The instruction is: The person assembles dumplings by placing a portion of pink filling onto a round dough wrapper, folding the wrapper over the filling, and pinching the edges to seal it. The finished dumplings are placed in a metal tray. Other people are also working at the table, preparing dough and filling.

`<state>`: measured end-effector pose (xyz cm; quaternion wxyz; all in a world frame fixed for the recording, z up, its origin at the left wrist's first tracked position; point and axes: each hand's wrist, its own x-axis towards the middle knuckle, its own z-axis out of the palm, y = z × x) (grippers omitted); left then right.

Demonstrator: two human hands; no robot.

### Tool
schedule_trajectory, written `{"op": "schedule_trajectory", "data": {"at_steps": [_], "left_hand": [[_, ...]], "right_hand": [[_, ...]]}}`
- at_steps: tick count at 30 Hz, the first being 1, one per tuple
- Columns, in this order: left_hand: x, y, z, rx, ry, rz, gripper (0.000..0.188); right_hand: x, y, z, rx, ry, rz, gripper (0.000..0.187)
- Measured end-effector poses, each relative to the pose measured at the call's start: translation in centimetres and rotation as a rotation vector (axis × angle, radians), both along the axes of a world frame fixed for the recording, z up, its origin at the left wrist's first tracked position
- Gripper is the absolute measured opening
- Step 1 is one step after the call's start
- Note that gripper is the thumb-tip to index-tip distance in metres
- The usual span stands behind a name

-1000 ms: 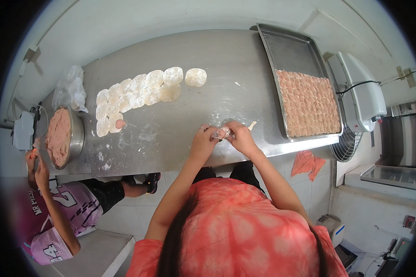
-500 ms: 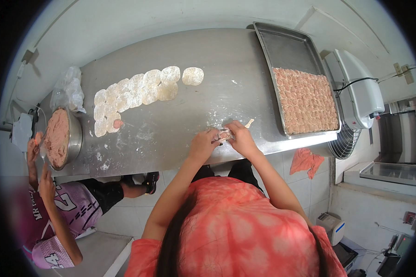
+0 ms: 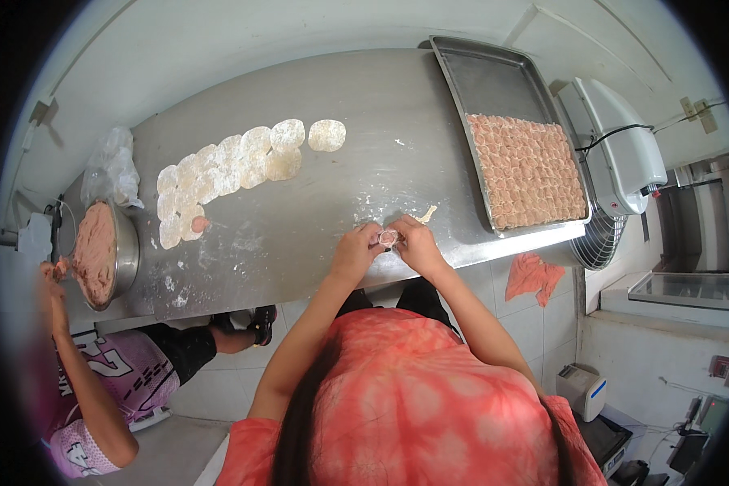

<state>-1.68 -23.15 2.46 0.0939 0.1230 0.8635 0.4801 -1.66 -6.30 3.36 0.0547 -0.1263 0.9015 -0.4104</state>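
The dumpling (image 3: 388, 237) is small and roundish, its pale wrapper (image 3: 394, 234) gathered in a ring around pink filling (image 3: 387, 239) that shows at the open top. It faces upward by the near edge of the surface (image 3: 300, 243), well in from the corners.

A steel table (image 3: 389, 89) carries overlapping dough rounds (image 3: 255, 142) left of centre — a lone round (image 3: 327, 135) just apart — a tray (image 3: 494, 77) at right, a metal bowl (image 3: 127, 255) at left, and a dough scrap (image 3: 427, 215) near right of centre.

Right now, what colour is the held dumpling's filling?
The filling is pink, best seen in the head view.
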Motion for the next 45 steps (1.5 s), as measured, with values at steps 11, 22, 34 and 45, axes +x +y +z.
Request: {"op": "schedule_trajectory", "data": {"at_steps": [11, 22, 34, 45], "left_hand": [[-0.1, 0.1, -0.6, 0.010, 0.037, -0.019, 0.028], [0.2, 0.5, 0.1, 0.006, -0.014, -0.013, 0.025], [0.4, 0.9, 0.0, -0.007, 0.107, 0.038, 0.021], [-0.6, 0.7, -0.6, 0.050, 0.125, -0.004, 0.026]], "right_hand": [[0.0, 0.1, -0.2, -0.009, 0.023, -0.006, 0.035], [0.5, 0.3, 0.3, -0.040, 0.062, -0.016, 0.039], [0.7, -0.1, 2.0, 0.090, 0.097, -0.081, 0.031], [-0.1, -0.3, 1.7, 0.105, 0.045, -0.063, 0.033]]}}
